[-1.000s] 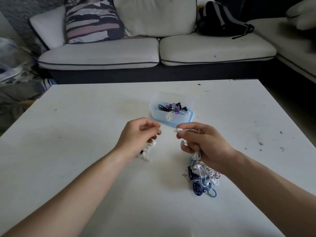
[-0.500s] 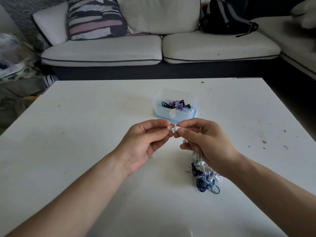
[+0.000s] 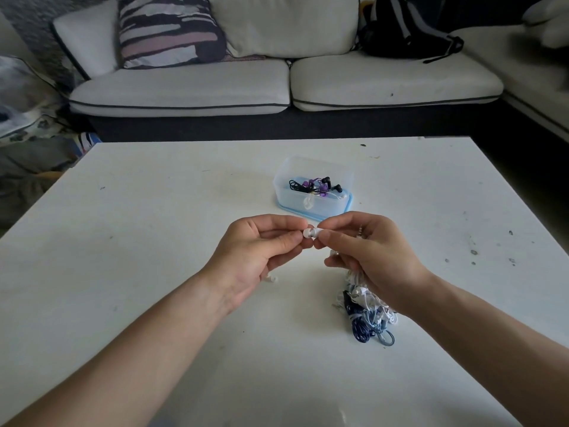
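Observation:
Above the middle of the white table [image 3: 129, 241], my left hand [image 3: 258, 251] and my right hand [image 3: 369, 254] meet at a small white earbud [image 3: 309, 233]. Both pinch it between thumb and forefinger. White cable hangs from my right hand down to a tangled pile of white, light blue and dark blue earphones [image 3: 368, 315] on the table. A few small white pieces [image 3: 271, 278] lie under my left hand, mostly hidden. Beyond the hands stands a clear plastic box [image 3: 314, 204] with a blue rim, holding black and purple earphones.
A white sofa [image 3: 277, 87] runs along the far side of the table, with a striped cushion [image 3: 166, 29] and a black backpack [image 3: 403, 29] on it. Clutter lies on the floor at the left [image 3: 27, 140]. Small dark specks mark the table's right side.
A second ago the hands were apart, the left one gripping white pieces low over the table. The left hand then rose and came to the right hand, and both now pinch the earbud.

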Demonstrator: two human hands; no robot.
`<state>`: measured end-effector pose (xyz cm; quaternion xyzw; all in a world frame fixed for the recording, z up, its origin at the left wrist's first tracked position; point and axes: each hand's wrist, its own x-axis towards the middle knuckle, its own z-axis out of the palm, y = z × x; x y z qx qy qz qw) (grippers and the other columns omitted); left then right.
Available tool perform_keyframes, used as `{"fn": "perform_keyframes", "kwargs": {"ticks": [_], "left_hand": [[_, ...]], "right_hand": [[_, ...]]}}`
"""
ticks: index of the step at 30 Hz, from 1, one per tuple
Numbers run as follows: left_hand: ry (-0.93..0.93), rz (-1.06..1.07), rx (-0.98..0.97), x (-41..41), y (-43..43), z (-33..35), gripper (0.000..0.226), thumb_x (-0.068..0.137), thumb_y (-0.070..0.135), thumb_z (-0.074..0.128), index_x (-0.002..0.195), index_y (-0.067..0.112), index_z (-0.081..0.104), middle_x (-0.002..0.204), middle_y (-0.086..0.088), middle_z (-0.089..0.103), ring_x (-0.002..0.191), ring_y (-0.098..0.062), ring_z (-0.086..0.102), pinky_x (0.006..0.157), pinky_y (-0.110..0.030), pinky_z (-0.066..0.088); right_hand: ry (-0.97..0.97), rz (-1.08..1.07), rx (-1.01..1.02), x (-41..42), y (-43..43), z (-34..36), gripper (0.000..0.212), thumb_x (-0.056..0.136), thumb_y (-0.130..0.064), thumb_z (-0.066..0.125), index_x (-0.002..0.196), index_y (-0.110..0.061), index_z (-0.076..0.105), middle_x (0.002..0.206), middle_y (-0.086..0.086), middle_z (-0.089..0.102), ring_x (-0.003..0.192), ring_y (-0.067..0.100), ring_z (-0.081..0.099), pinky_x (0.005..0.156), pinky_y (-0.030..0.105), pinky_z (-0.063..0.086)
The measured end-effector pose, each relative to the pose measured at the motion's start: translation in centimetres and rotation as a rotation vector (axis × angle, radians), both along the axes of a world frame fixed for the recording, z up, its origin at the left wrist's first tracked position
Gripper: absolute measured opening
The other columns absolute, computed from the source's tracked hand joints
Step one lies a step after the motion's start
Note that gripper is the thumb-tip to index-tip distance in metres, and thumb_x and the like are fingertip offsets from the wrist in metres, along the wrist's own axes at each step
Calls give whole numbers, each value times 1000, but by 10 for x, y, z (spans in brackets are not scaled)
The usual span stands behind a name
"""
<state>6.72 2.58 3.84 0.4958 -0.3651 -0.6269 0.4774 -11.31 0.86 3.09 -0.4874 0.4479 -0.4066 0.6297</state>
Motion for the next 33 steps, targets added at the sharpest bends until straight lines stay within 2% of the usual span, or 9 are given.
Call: {"fn": "perform_keyframes", "kwargs": {"ticks": [3,6,8,11,14,20,26,31,33], "left_hand": [[-62,-16,-29,1,1,2,15,71,4,73,86,8,73,90,-16,75,85,-23,74,70,-21,55],[-101,-54,-48,3,0,3,19,62,12,77,80,12,74,87,-15,75,84,-24,74,70,-22,55],[-113,-79,-53,4,-1,3,20,60,12,78,79,12,73,85,-12,75,80,-22,73,69,-22,55],[-131,-109,-63,5,-1,2,19,58,13,79,76,14,73,84,-10,75,78,-19,72,70,-23,56],[-129,-113,-66,5,-1,1,18,56,14,80,73,17,75,86,-12,75,80,-21,73,71,-23,56],[-124,-110,-47,3,-1,-4,19,54,15,82,72,18,75,87,-16,75,83,-24,73,72,-23,56],[-94,-122,-44,3,-3,-4,18,54,13,80,70,17,75,82,-10,75,78,-18,72,69,-21,56],[-107,-132,-41,4,-3,-8,18,54,14,81,70,18,74,84,-15,75,81,-23,72,70,-22,56],[-86,-133,-39,5,-4,-8,18,55,13,81,71,17,74,86,-16,75,82,-24,73,70,-22,56]], "right_hand": [[13,45,8,-2,-1,1,20,73,-22,79,84,-6,76,76,12,72,47,8,48,68,32,54],[30,112,12,-5,-3,3,10,79,-15,77,84,-6,77,79,13,72,46,9,43,68,30,54],[25,144,23,-7,-4,4,14,75,-17,77,84,-7,77,80,13,73,45,8,44,67,29,55],[27,166,29,-7,-4,5,13,72,-18,77,81,-9,76,79,13,73,45,7,46,65,27,54],[44,159,17,-8,-4,3,5,80,-8,75,85,-6,75,79,13,73,45,5,48,64,26,54],[84,149,9,-8,-4,-1,9,83,-6,74,90,-1,74,81,15,74,49,9,49,63,26,53],[51,188,19,-11,-6,3,24,72,-17,75,89,-1,74,79,11,73,45,4,49,64,27,52],[65,207,-18,-11,-4,1,17,81,-7,72,94,5,72,78,9,73,47,3,54,62,25,51],[50,201,-5,-10,-4,1,22,77,-12,74,93,4,71,78,10,73,45,3,53,63,26,51]]}}
